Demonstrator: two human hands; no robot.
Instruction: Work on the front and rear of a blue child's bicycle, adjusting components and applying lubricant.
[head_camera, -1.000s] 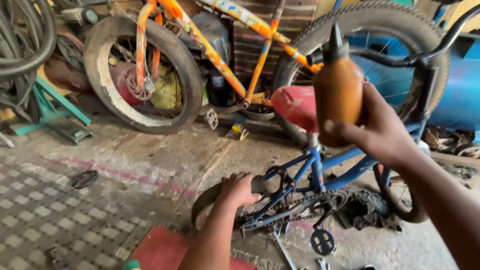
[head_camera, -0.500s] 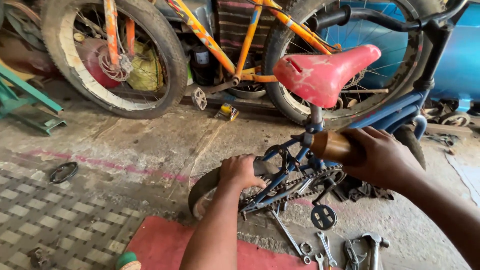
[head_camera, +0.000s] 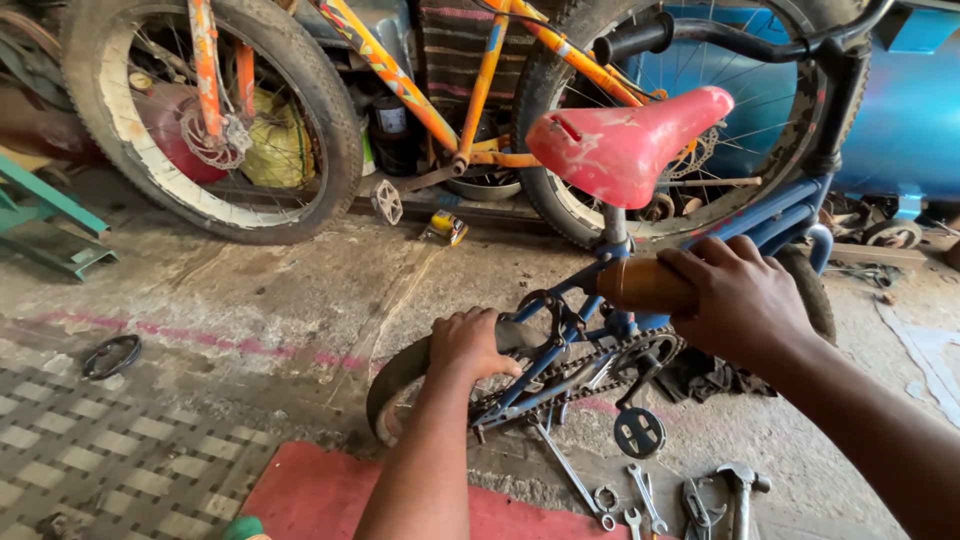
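A small blue bicycle (head_camera: 770, 225) with a red saddle (head_camera: 625, 145) stands in front of me on the concrete floor. My left hand (head_camera: 470, 340) rests on top of its rear tyre (head_camera: 395, 380), fingers curled over the tread. My right hand (head_camera: 740, 295) is closed around a brown bottle (head_camera: 640, 285), held sideways just under the saddle post, its tip pointing left toward the frame above the chain (head_camera: 560, 375). A black pedal (head_camera: 640, 432) hangs below the crank.
An orange bicycle (head_camera: 400, 80) leans behind, with large tyres. Several spanners and pliers (head_camera: 690, 495) lie on the floor at the lower right. A red mat (head_camera: 320, 490) lies near me, a green stand (head_camera: 50, 225) at left, a blue tank (head_camera: 900, 100) at right.
My right hand has brought the brown bottle down from an upright position above the saddle to lie sideways under the seat post. My left hand stays on the rear tyre.
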